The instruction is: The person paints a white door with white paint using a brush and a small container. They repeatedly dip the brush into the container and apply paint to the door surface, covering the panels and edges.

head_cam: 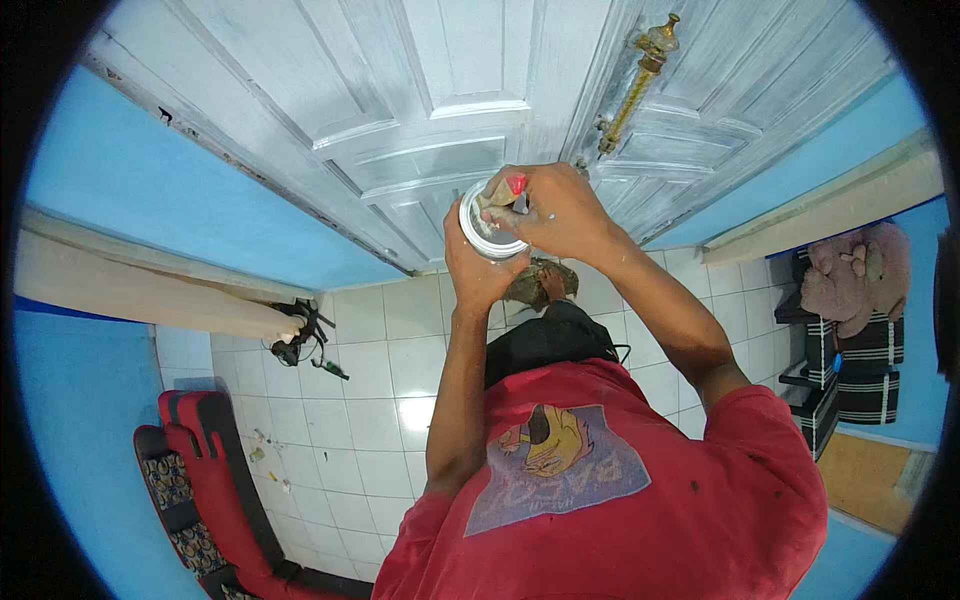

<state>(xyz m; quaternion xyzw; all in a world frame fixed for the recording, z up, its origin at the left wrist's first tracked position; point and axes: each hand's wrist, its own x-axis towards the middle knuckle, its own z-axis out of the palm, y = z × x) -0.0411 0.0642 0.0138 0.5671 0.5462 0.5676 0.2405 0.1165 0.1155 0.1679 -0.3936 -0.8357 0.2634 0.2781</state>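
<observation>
Before my chest, my left hand [480, 270] is wrapped around a round, open container [466, 225] with a white rim. My right hand [551, 210] grips a paintbrush [504, 196] with a red-tipped handle and holds it down inside the container's mouth. The bristles are partly hidden by my fingers and the rim. Pale spots mark my right hand. Just beyond the hands stands a white panelled double door [427, 161] with streaky paint. A long brass-coloured door handle [634, 94] is on its right leaf.
White floor tiles [367, 367] lie below, with a dark cloth [525, 289] under my foot. Black straps or cables [304, 334] are at the left curtain [150, 277]. A red and black sofa [225, 465] is lower left; a pink plush toy [859, 270] sits on dark seating at right.
</observation>
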